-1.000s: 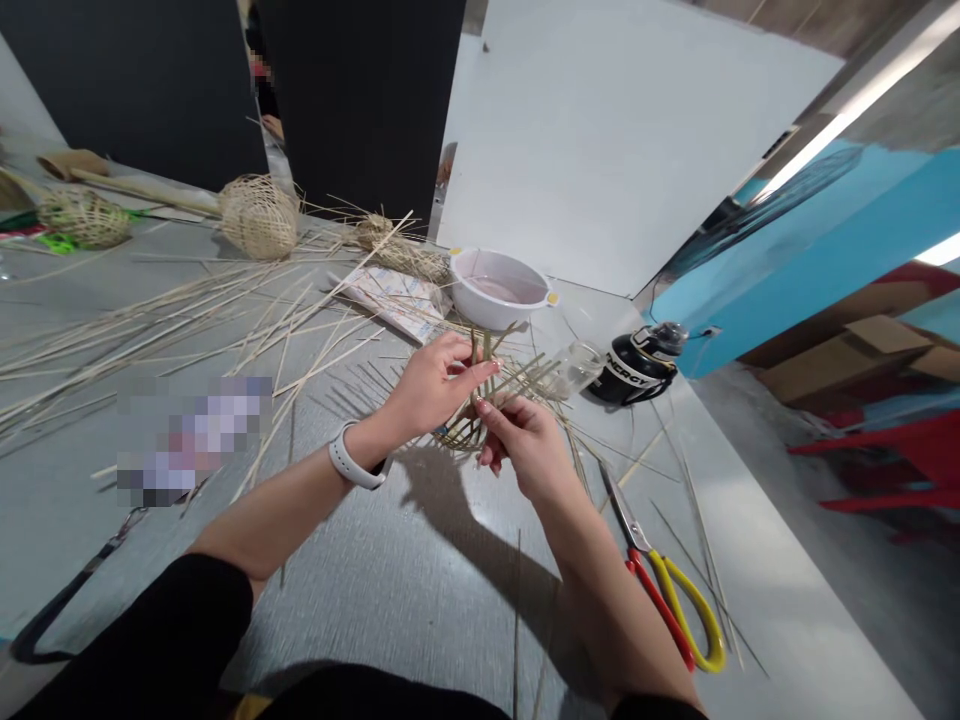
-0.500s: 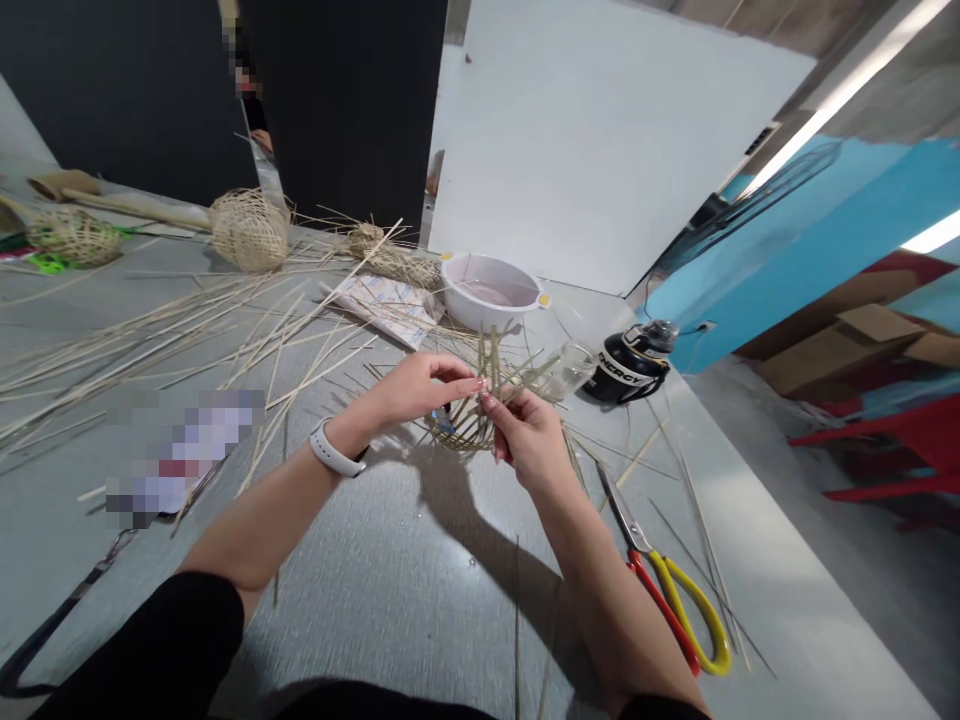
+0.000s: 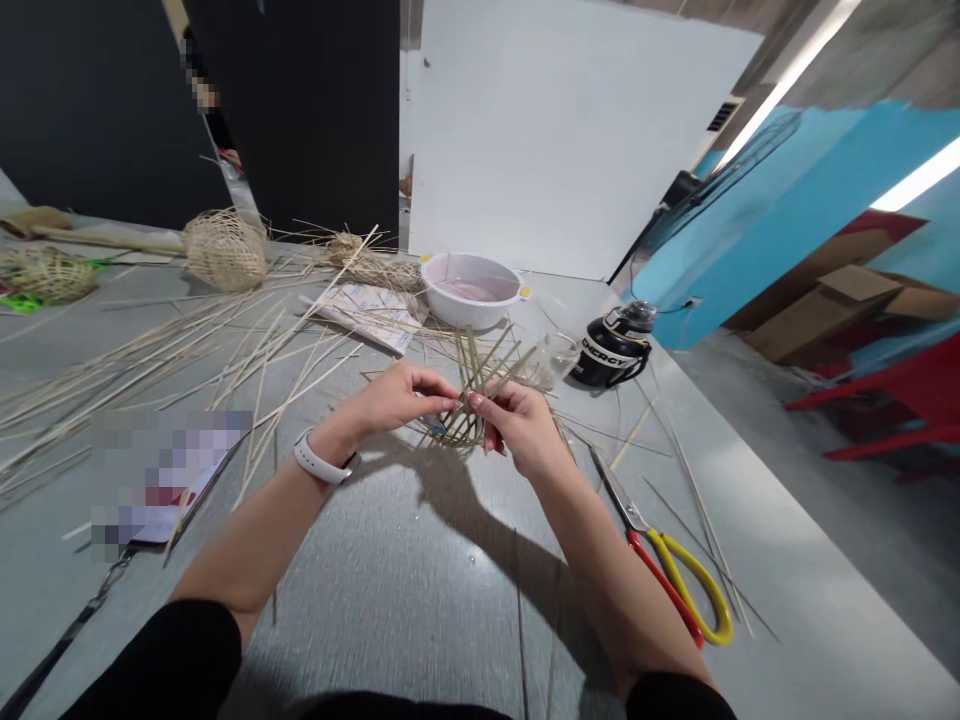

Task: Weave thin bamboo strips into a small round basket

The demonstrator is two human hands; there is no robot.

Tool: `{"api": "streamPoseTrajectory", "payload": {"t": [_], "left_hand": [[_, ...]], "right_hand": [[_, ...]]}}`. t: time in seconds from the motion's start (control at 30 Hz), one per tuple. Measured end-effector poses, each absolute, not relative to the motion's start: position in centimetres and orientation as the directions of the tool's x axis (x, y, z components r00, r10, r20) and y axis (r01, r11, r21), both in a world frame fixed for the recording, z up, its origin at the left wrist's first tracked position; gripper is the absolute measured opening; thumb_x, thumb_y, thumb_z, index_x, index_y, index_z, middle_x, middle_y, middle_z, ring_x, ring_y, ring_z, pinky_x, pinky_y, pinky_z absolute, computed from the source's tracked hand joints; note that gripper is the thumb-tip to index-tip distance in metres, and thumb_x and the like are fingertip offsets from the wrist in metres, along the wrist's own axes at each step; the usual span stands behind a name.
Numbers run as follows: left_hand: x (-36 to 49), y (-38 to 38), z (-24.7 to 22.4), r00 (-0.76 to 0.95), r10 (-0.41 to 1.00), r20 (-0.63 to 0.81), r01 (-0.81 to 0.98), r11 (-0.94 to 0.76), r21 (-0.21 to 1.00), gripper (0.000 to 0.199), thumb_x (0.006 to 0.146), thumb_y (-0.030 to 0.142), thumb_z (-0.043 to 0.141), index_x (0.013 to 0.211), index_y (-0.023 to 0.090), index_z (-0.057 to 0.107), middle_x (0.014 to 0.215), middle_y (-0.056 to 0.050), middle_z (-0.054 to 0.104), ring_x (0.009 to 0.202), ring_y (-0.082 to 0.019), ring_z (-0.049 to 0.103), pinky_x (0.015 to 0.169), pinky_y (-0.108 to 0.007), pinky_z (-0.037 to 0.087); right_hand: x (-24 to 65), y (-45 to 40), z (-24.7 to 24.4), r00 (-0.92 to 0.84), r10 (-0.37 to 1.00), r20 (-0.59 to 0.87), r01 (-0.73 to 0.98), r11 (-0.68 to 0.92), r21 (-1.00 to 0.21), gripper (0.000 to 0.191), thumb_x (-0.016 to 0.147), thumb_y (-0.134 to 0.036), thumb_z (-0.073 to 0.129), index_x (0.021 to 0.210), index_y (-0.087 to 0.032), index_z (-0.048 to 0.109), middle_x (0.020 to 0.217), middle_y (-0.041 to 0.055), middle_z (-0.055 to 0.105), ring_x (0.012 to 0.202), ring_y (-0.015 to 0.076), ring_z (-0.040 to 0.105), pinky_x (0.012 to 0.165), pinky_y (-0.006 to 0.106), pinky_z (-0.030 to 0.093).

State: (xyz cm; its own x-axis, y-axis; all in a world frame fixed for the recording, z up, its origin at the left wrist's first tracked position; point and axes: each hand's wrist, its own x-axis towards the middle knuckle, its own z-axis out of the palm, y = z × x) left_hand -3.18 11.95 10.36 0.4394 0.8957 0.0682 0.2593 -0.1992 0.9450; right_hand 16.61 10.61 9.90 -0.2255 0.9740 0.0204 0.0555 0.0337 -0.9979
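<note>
A small, partly woven bamboo basket [image 3: 456, 432] sits between my hands at the middle of the table, its loose strips fanning up and outward. My left hand [image 3: 405, 398], with a white band on the wrist, pinches strips at the basket's upper edge. Close beside it, my right hand [image 3: 519, 420] has thumb and fingers closed on the strips from the other side. The fingertips of both hands nearly meet. Part of the basket is hidden behind the fingers and the right hand.
Scissors [image 3: 637, 525] with red and yellow handles lie beside my right forearm. Beyond stand a white basin [image 3: 474, 310], a clear glass [image 3: 556, 358] and a black bottle [image 3: 611, 350]. Long bamboo strips [image 3: 150, 345] spread over the left, near a finished woven piece [image 3: 225, 252] and a phone [image 3: 169, 510].
The whole view has shifted a little as the head turned right. My left fingertips have drawn back slightly, and the upright strips are spread wider than before.
</note>
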Motion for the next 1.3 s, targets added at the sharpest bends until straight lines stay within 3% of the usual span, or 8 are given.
{"api": "streamPoseTrajectory", "payload": {"t": [0.17, 0.33, 0.63, 0.77, 0.93, 1.3], "left_hand": [[-3.2, 11.8, 10.9, 0.416, 0.908, 0.046, 0.252, -0.163, 0.954, 0.02, 0.076, 0.033, 0.074, 0.086, 0.017, 0.077, 0.084, -0.004, 0.074, 0.079, -0.015, 0.064, 0.078, -0.029, 0.047], [-2.3, 11.7, 11.1, 0.323, 0.944, 0.064, 0.104, -0.103, 0.989, 0.031, 0.084, 0.046, 0.065, 0.074, 0.017, 0.071, 0.074, -0.002, 0.067, 0.074, -0.013, 0.059, 0.077, -0.029, 0.045], [-1.9, 12.0, 10.5, 0.278, 0.952, 0.127, 0.063, -0.15, 0.987, 0.025, 0.08, 0.038, 0.068, 0.069, 0.015, 0.066, 0.067, 0.001, 0.06, 0.066, -0.011, 0.052, 0.068, -0.027, 0.041], [-1.7, 12.1, 10.2, 0.264, 0.956, 0.127, 0.016, -0.136, 0.991, 0.024, 0.08, 0.036, 0.069, 0.07, 0.015, 0.064, 0.068, 0.001, 0.06, 0.066, -0.011, 0.052, 0.068, -0.027, 0.04], [-1.3, 11.9, 10.1, 0.284, 0.954, 0.094, -0.114, -0.064, 0.991, 0.016, 0.078, 0.028, 0.07, 0.086, 0.015, 0.066, 0.082, -0.001, 0.066, 0.072, -0.011, 0.056, 0.071, -0.027, 0.042], [-1.3, 11.7, 10.5, 0.237, 0.971, 0.042, -0.142, -0.008, 0.99, 0.01, 0.077, 0.022, 0.071, 0.078, 0.014, 0.064, 0.076, 0.001, 0.064, 0.07, -0.01, 0.056, 0.072, -0.027, 0.044]], "right_hand": [[16.7, 10.7, 10.3, -0.262, 0.965, -0.025, 0.058, -0.01, -0.998, 0.037, 0.066, -0.048, 0.079, 0.067, -0.019, 0.056, 0.041, -0.0071, 0.05, 0.03, 0.0084, 0.047, 0.029, 0.018, 0.029], [16.5, 10.7, 10.6, -0.271, 0.96, -0.07, 0.07, -0.053, -0.996, 0.038, 0.062, -0.049, 0.081, 0.067, -0.019, 0.057, 0.045, -0.0069, 0.052, 0.031, 0.008, 0.048, 0.029, 0.018, 0.028], [16.6, 11.0, 10.1, -0.324, 0.942, -0.089, 0.09, -0.063, -0.994, 0.037, 0.066, -0.049, 0.079, 0.068, -0.018, 0.059, 0.038, -0.0064, 0.051, 0.031, 0.0078, 0.047, 0.03, 0.016, 0.028], [16.5, 10.9, 10.0, -0.321, 0.945, -0.058, 0.045, -0.046, -0.998, 0.038, 0.066, -0.049, 0.079, 0.073, -0.018, 0.057, 0.048, -0.0058, 0.058, 0.033, 0.0087, 0.053, 0.03, 0.017, 0.03], [16.6, 10.9, 9.9, -0.333, 0.942, -0.036, 0.027, -0.028, -0.999, 0.036, 0.069, -0.045, 0.078, 0.078, -0.018, 0.056, 0.062, -0.0038, 0.065, 0.033, 0.0072, 0.053, 0.029, 0.017, 0.029], [16.8, 11.2, 10.0, -0.313, 0.947, -0.069, 0.016, -0.067, -0.998, 0.041, 0.067, -0.052, 0.079, 0.08, -0.018, 0.06, 0.073, -0.0015, 0.071, 0.035, 0.0053, 0.054, 0.03, 0.016, 0.031]]}}
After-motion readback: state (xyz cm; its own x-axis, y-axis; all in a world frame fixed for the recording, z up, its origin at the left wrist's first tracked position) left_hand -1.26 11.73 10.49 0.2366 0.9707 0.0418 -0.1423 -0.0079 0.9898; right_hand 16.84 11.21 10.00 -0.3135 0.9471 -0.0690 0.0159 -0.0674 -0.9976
